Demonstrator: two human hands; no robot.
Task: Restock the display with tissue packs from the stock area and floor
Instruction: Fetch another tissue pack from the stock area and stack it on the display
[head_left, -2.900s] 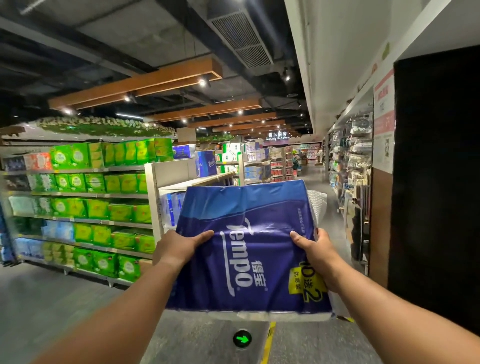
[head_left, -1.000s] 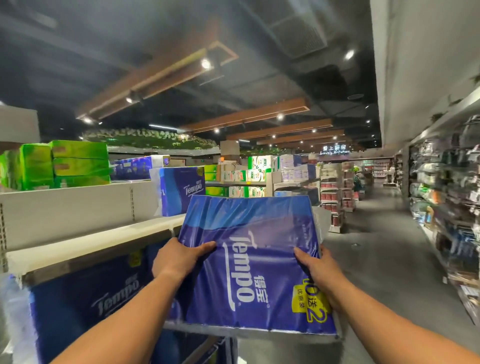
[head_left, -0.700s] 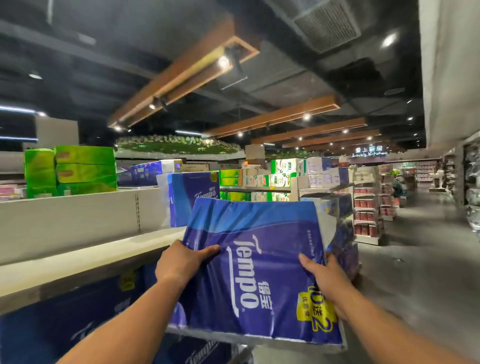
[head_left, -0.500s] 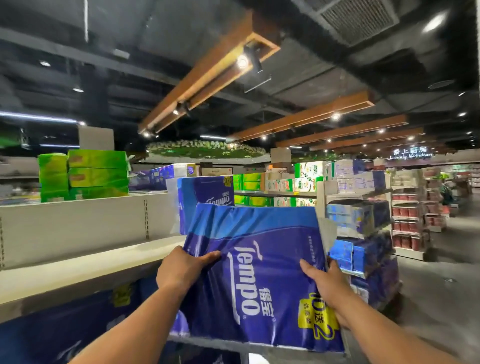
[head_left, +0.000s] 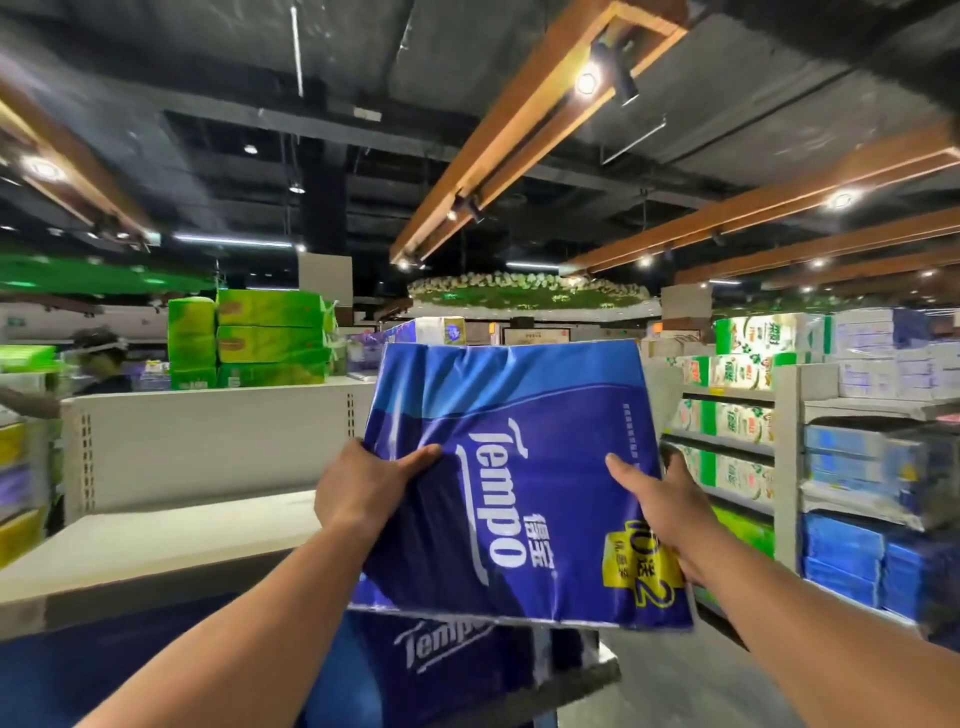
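Large blue tissue pack (head_left: 511, 483) held in the air above and just right of the bare white shelf (head_left: 171, 535), tilted with its far edge raised. Left hand (head_left: 363, 493) clamped on the pack's left edge, thumb laid across the printed face, fingers hidden behind the wrapper. Right hand (head_left: 657, 512) clamped on the right edge, thumb on the face near the yellow offer sticker (head_left: 641, 566), fingers likewise out of sight behind. Directly below the pack, a second blue pack (head_left: 441, 660) already stocked one level beneath the shelf. Behind the shelf, a white back panel (head_left: 208, 441) topped with stacked green packs (head_left: 260, 338). Right of the shelf, further racks of green and blue stock (head_left: 852, 493). Left of the shelf, a blurred person (head_left: 98, 358) at the frame edge.

Likely hazards, judged from this pose: slippage of the glossy, creased wrapper under thumb pressure alone, given a grip at the edges and no support under the base; a drop onto the lower pack or the floor as the result. Snagging of the pack's near lower edge on the shelf lip during the swing leftward, caused by insufficient lift. Overshoot against the back panel, jolting the green stack above. Placement skewed or overhanging the shelf front, caused by the present tilt carried into the set-down.
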